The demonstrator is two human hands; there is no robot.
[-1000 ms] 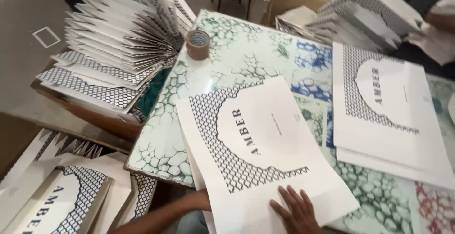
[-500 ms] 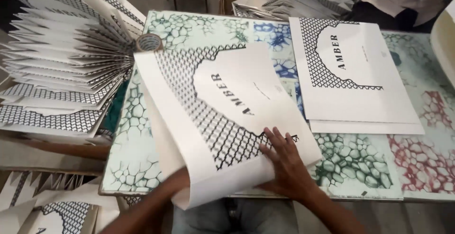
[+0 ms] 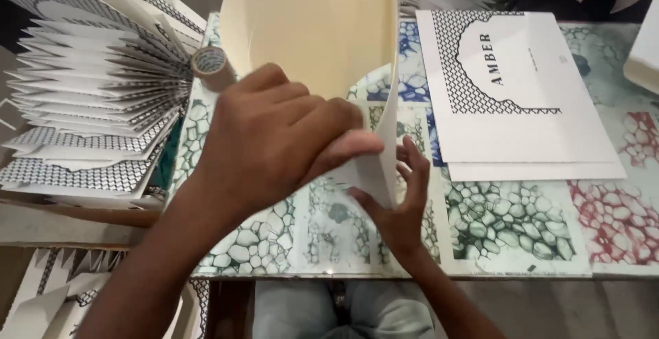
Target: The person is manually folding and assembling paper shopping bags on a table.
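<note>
While my knees sit just under the table [image 3: 522, 260] edge, my left hand [image 3: 274, 140] is curled over the lower corner of the big cream sheet [image 3: 316, 30], grip pinching the card between thumb and fingers. My right hand [image 3: 401, 208] is right beside it, fingers spread and pressed against the sheet's folded edge from the other side (palm hidden from me). The sheet stands up off the patterned tabletop, curving away and blocking the middle of the view. Left of my hands, a fanned stack of folded printed cards [image 3: 89, 106] spills over the table's edge, and a roll of brown tape [image 3: 209, 64] sits just beside it. Farther right, flat printed sheets [image 3: 515, 99] with a black lattice border lie stacked on the table.
</note>
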